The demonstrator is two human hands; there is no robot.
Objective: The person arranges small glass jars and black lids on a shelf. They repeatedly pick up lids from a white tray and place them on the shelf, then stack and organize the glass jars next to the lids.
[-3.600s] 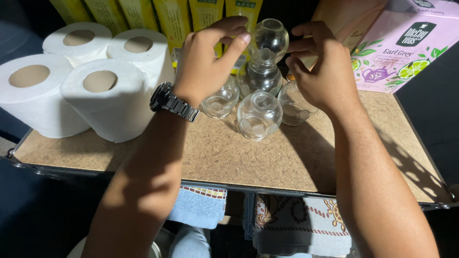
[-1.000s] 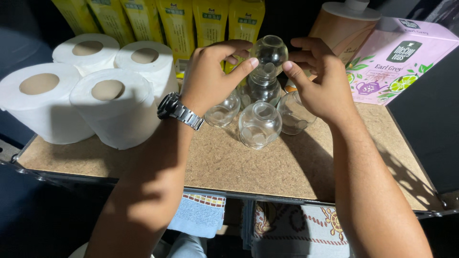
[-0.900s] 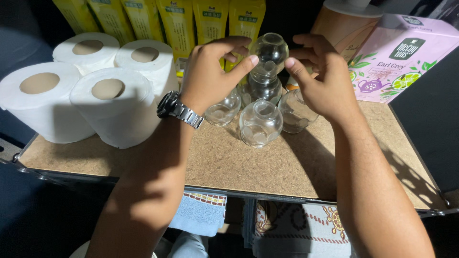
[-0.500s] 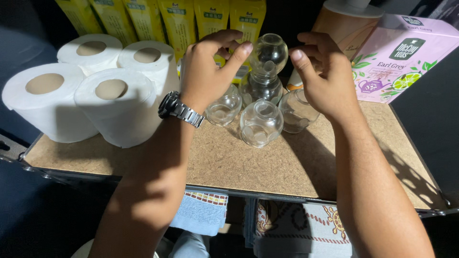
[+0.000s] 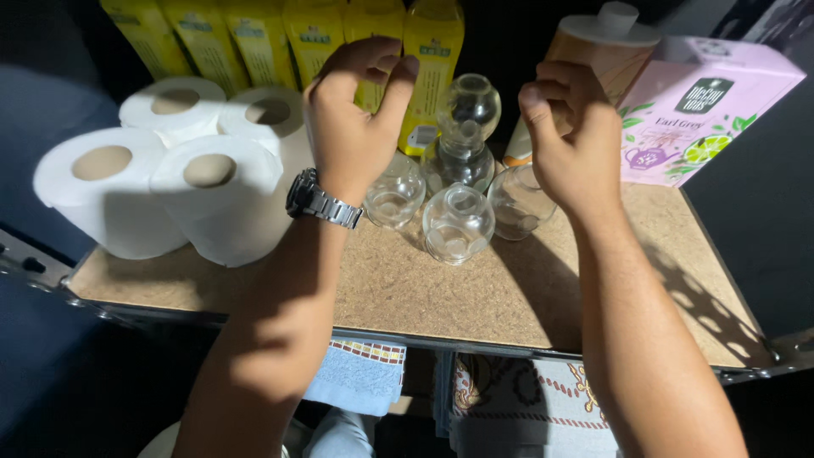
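Several small round clear glass jars [image 5: 458, 222] stand grouped on a brown board shelf [image 5: 509, 297], and one more glass jar [image 5: 468, 108] rests on top of the group. My left hand [image 5: 352, 127], with a metal watch on the wrist, hovers just left of the top jar with curled fingers apart and holds nothing. My right hand [image 5: 572, 140] hovers just right of it, fingers bent and apart, also holding nothing. Neither hand touches the glass.
Three white toilet paper rolls [image 5: 182, 182] stand at the shelf's left. Yellow cartons [image 5: 280, 38] line the back. A brown canister with a white lid [image 5: 593, 47] and a pink box [image 5: 704, 110] sit at the back right. Folded towels [image 5: 365, 377] lie below.
Both hands have let go of the top jar and drawn apart to either side of it. The stacked jar stays in place on the group.
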